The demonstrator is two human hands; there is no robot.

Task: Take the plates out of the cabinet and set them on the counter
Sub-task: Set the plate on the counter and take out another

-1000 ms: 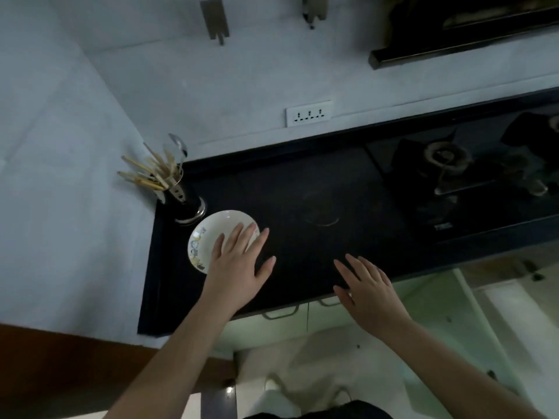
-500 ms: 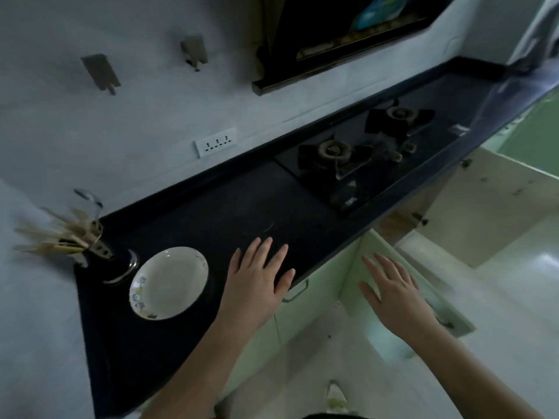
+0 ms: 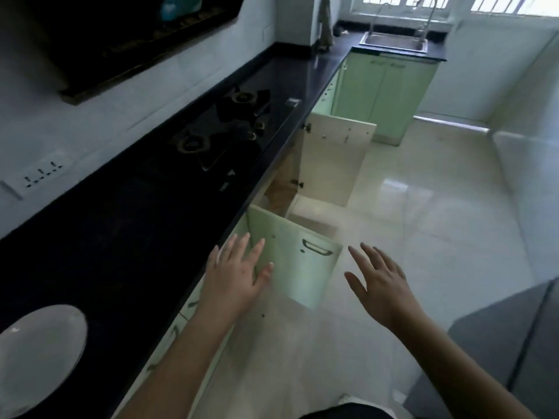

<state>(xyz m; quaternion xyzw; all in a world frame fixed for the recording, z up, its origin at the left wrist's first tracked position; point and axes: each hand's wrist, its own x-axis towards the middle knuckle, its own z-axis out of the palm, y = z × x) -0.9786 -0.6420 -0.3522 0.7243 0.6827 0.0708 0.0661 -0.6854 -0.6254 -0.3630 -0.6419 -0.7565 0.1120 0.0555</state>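
Note:
A white plate (image 3: 39, 358) lies on the black counter (image 3: 127, 237) at the bottom left. My left hand (image 3: 236, 273) hovers with fingers spread and holds nothing, just past the counter's front edge, by the near green cabinet door (image 3: 296, 267). My right hand (image 3: 378, 285) is also spread and holds nothing, over the floor to the right of that door. The cabinet (image 3: 281, 189) under the hob stands with both doors swung out; its inside is dim and I see no plates in it.
A black gas hob (image 3: 223, 134) is set into the counter, with a range hood (image 3: 127, 37) above. The far door (image 3: 332, 158) juts into the walkway. A sink (image 3: 393, 42) sits at the far end. A grey appliance (image 3: 508, 343) stands at right.
My left hand let go of the plate and pulled off the counter toward the right. The view swung right, from the plate to the open cabinet; both hands now reach toward it.

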